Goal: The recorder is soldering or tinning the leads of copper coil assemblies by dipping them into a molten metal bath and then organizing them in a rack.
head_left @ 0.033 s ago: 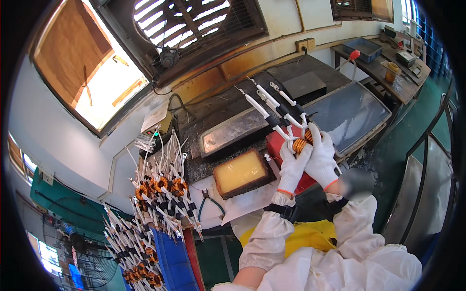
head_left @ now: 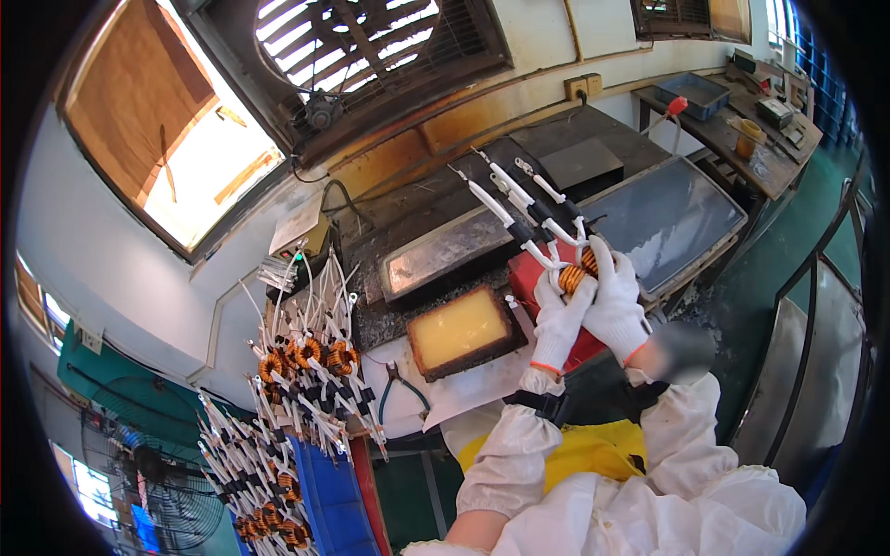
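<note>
L hand [head_left: 560,315] & R hand [head_left: 614,298], both gloved, grip copper coil work [head_left: 572,279] w/ white leads [head_left: 486,198] (coil count unclear) over red surface [head_left: 584,350], R of 1 yellow-filled tray [head_left: 475,362] & 1 pr pliers [head_left: 392,372].

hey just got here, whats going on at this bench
A person's gloved left hand and right hand together hold copper-wound coils, with white-sleeved leads pointing away from the person. A yellow-filled tray and pliers lie untouched to the left; more coils are piled farther left.
</note>
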The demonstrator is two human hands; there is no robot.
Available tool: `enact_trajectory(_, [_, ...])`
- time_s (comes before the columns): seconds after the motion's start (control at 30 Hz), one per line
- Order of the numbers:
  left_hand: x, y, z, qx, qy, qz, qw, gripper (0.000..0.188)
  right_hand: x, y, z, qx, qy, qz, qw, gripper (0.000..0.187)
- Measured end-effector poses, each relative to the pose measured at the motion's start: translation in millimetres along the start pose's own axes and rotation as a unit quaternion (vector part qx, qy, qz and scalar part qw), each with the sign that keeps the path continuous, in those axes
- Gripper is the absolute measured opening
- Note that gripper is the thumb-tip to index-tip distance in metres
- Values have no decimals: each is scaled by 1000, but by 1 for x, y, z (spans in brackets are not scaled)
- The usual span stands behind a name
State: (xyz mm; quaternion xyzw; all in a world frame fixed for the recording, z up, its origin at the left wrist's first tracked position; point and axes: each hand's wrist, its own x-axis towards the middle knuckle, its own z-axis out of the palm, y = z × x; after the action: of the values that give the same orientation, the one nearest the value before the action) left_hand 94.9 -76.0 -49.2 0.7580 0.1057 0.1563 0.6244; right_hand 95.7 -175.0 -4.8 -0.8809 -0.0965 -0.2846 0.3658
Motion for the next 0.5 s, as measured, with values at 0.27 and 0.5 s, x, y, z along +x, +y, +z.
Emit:
enact_trajectory(0.27, [-1, 7, -2, -47, -24, -33, 998, 74, 25, 20, -57, 187, -303, 21, 934, 74])
enact_trajectory(0.5, [-10, 26, -4, -20, -5, -27, 999, 76, 25, 42, -38, 325, -264, 34, 907, 63])
